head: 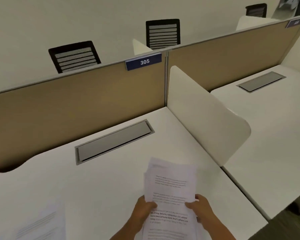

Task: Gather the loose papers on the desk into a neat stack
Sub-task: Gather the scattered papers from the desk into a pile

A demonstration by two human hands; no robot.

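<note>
**Both hands on the sheaf of papers above the desk**

You hold a sheaf of printed papers (pixel 170 191) in both hands, lifted over the near part of the white desk (pixel 102 187); your left hand (pixel 144 212) grips its left edge, thumb curled over the top sheet; your right hand (pixel 200 208) grips the right edge the same way, thumb on the print. The sheets are not squared; their upper edges fan out unevenly. More loose sheets (pixel 42 224) lie flat on the desk at the lower left, blurred, well apart from the sheaf. A grey cable hatch (pixel 113 142) sits in the desk beyond the sheaf; behind it stands a tan partition (pixel 68 103) with a blue plate reading 305 (pixel 143 61); a white side divider (pixel 203 115) bounds the desk on the right; black chair backs (pixel 74 56) show past the partition.
</note>
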